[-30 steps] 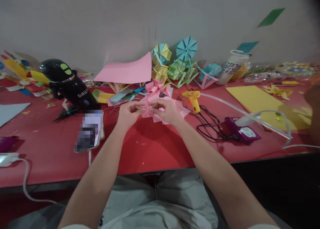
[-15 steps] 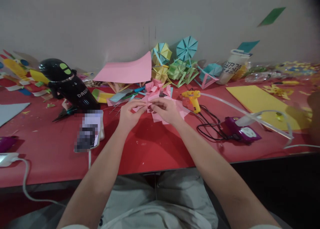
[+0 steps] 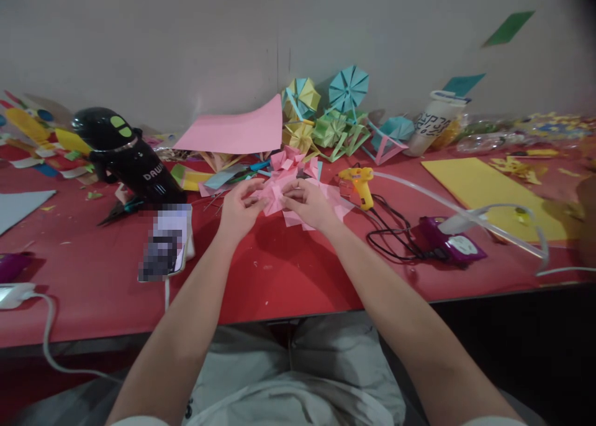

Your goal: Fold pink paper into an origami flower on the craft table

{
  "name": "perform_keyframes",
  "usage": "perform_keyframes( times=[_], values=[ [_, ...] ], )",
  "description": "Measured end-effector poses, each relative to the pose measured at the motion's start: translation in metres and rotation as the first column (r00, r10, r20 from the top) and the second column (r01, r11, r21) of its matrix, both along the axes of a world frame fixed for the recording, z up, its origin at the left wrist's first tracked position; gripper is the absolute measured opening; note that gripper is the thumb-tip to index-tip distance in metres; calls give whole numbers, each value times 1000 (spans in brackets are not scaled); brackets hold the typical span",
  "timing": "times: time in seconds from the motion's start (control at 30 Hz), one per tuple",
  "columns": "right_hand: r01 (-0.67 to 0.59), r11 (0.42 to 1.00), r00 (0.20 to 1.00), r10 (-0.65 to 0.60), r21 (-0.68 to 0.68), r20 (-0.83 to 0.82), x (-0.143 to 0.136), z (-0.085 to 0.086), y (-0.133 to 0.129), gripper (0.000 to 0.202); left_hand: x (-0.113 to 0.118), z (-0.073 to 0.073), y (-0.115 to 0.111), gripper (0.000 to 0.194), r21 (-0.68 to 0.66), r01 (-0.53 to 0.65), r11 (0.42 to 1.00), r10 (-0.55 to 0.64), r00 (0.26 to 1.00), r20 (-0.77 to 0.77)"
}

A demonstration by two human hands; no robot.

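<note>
Two narrow pinches in head view: my left hand [image 3: 238, 211] and right hand [image 3: 313, 206] hold the folded pink paper [image 3: 273, 201] between them, near the pink sheets [image 3: 339, 206]. Uneven pull could tear it; pinching too hard could crush its folds.

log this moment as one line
left hand and right hand: on pink folded paper | glue gun: right of hands, on table | phone: left of hands
</note>
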State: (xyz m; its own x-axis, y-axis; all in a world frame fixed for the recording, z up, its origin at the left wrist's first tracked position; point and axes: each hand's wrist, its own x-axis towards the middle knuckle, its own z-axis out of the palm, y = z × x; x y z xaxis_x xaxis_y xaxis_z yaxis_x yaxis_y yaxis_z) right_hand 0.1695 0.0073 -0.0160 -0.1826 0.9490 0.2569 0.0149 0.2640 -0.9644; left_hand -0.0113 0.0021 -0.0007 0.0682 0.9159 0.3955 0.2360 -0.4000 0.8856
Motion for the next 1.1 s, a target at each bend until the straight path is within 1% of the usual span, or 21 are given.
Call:
perform_keyframes(
  times=[0.2, 0.33, 0.53, 0.7, 0.8, 0.97, 1.1],
  values=[
    [-20, 999, 999, 18, -50, -41, -2, 2, 0, 30, 1, -3, 0, 27, 81, -32, 996, 38, 996, -76],
    [-35, 994, 997, 27, -100, -78, -3, 5, -4, 32, 1, -4, 0, 26, 88, -50, 995, 58, 994, -91],
    [-67, 973, 987, 31, -221, -160, -4, 12, -8, 36, 2, -2, -1, 27, 74, -25, 997, 30, 997, -69],
    [-78, 964, 984, 34, -254, -176, -4, 14, -10, 38, 3, -2, -1, 26, 61, 9, 998, -7, 999, -32],
    [-71, 971, 988, 38, -226, -147, -4, 12, -10, 36, 2, -4, 0, 27, 42, 16, 999, -15, 1000, -21],
    [-42, 993, 999, 39, -109, -27, -4, 8, -8, 33, 3, -4, 0, 28, 51, 14, 999, -11, 999, -51],
    [24, 1000, 996, -24, -2, 85, -3, 5, -6, 30, 4, -2, -2, 28, 75, -17, 997, 23, 996, -86]
  ],
)
